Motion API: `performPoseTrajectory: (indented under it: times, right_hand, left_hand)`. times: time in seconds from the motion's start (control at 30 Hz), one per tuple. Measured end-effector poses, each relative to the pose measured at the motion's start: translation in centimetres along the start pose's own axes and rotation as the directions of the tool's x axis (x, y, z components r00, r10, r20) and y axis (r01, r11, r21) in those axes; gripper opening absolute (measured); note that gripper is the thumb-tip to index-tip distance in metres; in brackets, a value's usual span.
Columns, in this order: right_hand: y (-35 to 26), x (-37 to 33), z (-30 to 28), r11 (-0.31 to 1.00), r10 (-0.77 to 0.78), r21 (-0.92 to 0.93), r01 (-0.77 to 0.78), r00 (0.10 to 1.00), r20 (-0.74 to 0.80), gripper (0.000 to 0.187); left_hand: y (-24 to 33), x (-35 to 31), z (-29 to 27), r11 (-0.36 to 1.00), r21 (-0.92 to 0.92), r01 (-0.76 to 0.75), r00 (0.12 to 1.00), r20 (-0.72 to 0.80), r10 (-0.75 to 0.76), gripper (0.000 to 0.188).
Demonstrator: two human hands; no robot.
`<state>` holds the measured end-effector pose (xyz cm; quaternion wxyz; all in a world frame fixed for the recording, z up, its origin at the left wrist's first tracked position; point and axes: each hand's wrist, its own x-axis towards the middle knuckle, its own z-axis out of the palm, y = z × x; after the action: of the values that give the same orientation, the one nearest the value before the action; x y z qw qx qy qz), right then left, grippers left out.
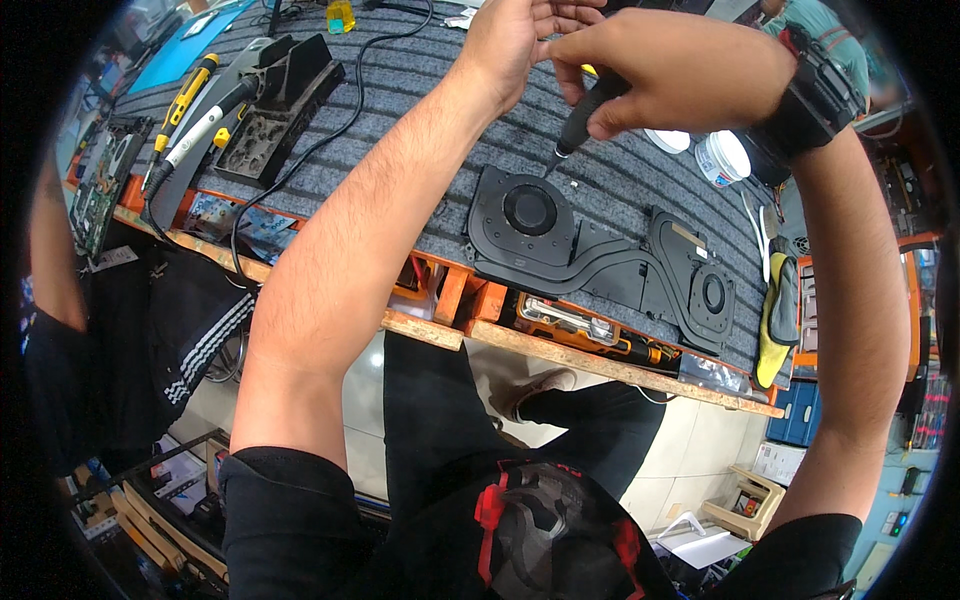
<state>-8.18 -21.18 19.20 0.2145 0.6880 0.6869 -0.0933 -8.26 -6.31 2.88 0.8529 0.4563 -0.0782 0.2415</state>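
My right hand [665, 75] is closed round the dark handle of a screwdriver [577, 128]. Its shaft slants down to a spot just behind the left fan of a black laptop cooling assembly [612, 262], which lies flat on the ribbed grey mat [420, 120]. Whether the tip touches anything is hard to make out. At the top edge, my left hand [515, 40] is held beside the right one, palm partly showing and fingers loosely extended. I see nothing in it, though part of the hand is cut off by the frame.
To the left, a soldering iron [205, 130] and a yellow-black screwdriver [185, 95] lie by a black holder [270, 130]; a cable crosses the mat. White tubs [722, 158], tweezers [763, 240] and a yellow-grey glove [777, 325] are right. Another person's arm [55, 250] is far left.
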Motion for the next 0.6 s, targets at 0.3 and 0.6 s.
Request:
performPoseTrajectory:
  times: [0.3,0.6]
  right_hand:
    - [-0.8,0.0,-1.2,0.999,0.039,0.022,-0.040,0.998,0.055,0.039]
    - [-0.3,0.2,-0.9,0.999,0.027,-0.042,-0.024,0.996,0.086,0.039]
  left_hand:
    - [0.2,0.0,-0.5,1.000,-0.002,0.008,1.000,0.026,-0.008,0.059]
    - [0.5,-0.3,0.4,1.000,0.021,0.021,0.999,-0.028,-0.020,0.059]
